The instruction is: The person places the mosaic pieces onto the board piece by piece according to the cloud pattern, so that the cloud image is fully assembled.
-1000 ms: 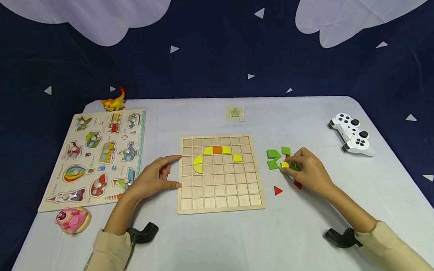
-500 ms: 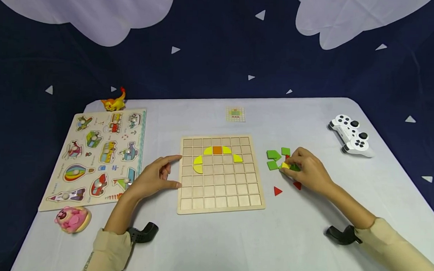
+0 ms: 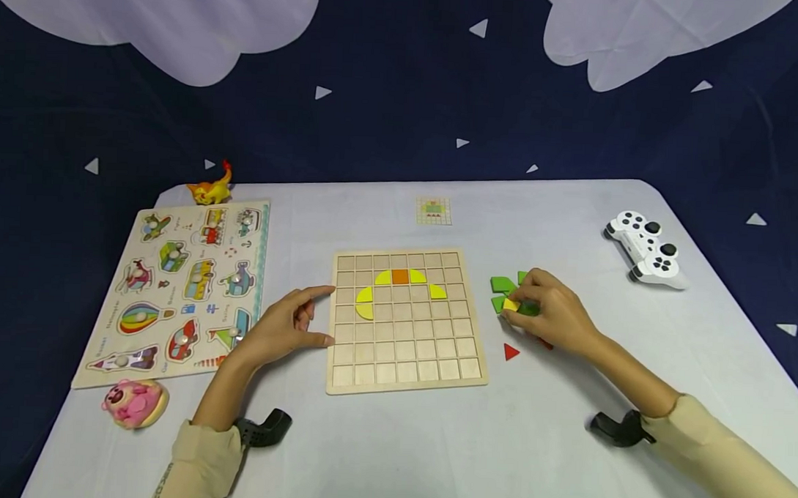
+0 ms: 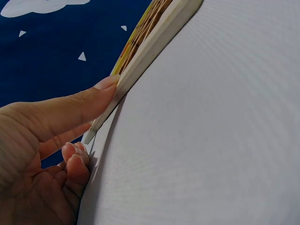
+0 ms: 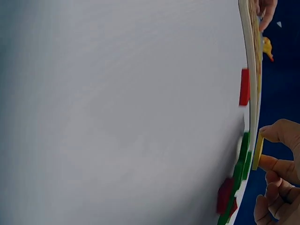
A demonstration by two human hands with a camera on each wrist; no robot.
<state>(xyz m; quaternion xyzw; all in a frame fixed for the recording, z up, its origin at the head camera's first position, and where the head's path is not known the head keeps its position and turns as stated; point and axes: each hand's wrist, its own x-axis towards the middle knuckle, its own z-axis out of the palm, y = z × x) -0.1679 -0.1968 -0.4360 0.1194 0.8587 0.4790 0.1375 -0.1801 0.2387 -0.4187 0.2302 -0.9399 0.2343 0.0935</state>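
Note:
The wooden grid board (image 3: pixel 405 351) lies mid-table, with several yellow quarter-round pieces (image 3: pixel 365 303) and an orange square (image 3: pixel 400 277) in its cells. At its left edge, my left hand (image 3: pixel 274 329) touches the frame with thumb and index finger, kept apart; the left wrist view shows the thumb (image 4: pixel 101 101) against the rim. My right hand (image 3: pixel 561 317) pinches a yellow piece (image 5: pixel 258 151) between thumb and finger. It hovers over a pile of green pieces (image 3: pixel 502 284), partly hidden by the hand. A red triangle (image 3: pixel 510 352) lies in front of the pile.
Behind the board lies a small pattern card (image 3: pixel 434 211). At left are a vehicle puzzle board (image 3: pixel 166 292), a pink bear figure (image 3: pixel 134 403) and a yellow-orange animal figure (image 3: pixel 210 190). A white game controller (image 3: pixel 648 248) rests at the right.
My right hand, with the yellow piece pinched, has shifted slightly left over the green pieces. The left hand and the board stay where they were.

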